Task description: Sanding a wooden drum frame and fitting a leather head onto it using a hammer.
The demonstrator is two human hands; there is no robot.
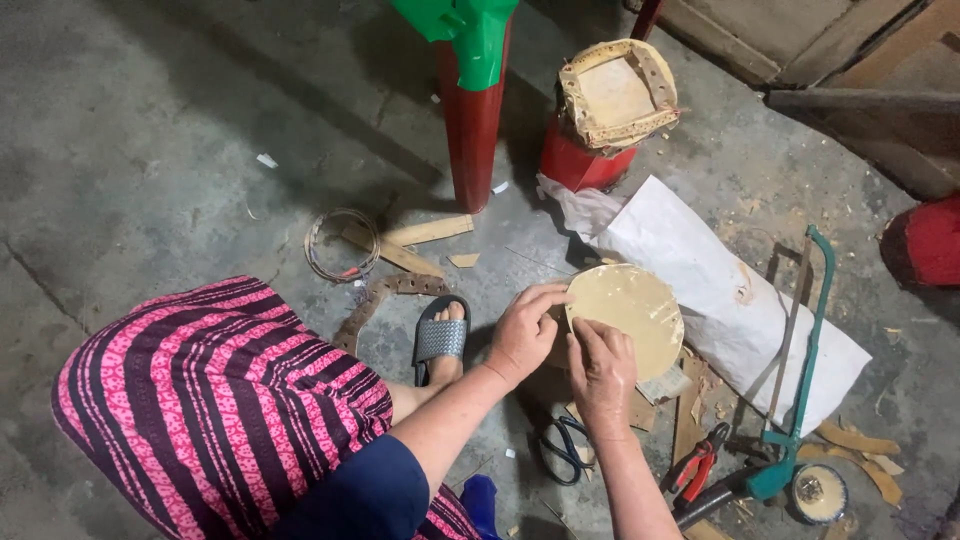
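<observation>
- Fingers [548, 296] of my left hand [523, 333] curl over the near-left edge of a round tan disc [628, 315], and they pinch it.
- Fingers of my right hand [601, 372] press flat on the disc's lower edge, so both hands hold the same disc.
- Disc sits tilted just above the grey floor [150, 130], partly over a white sheet [720, 290].
- Only small tub I see is a round tin [819, 493] at the bottom right; it has pale stuff inside, but I cannot tell what.
- A red can [580, 160] stands further off with a worn square frame [618, 92] resting on top.
- Black scissors [565, 450] lie just under my right wrist, and red pliers [697, 468] lie near them.
- A green saw [800, 380] lies over the white sheet's right end.
- Wood scraps [425, 232] and a wire ring [342, 243] lie to the left, well apart from my hands.
- A red post [470, 120] with a green top stands behind them.
- My foot in a grey sandal [440, 338] rests just beside my left hand.
- Both arms reach forward and down, and my knee in a pink striped skirt [200, 400] is at the left.
</observation>
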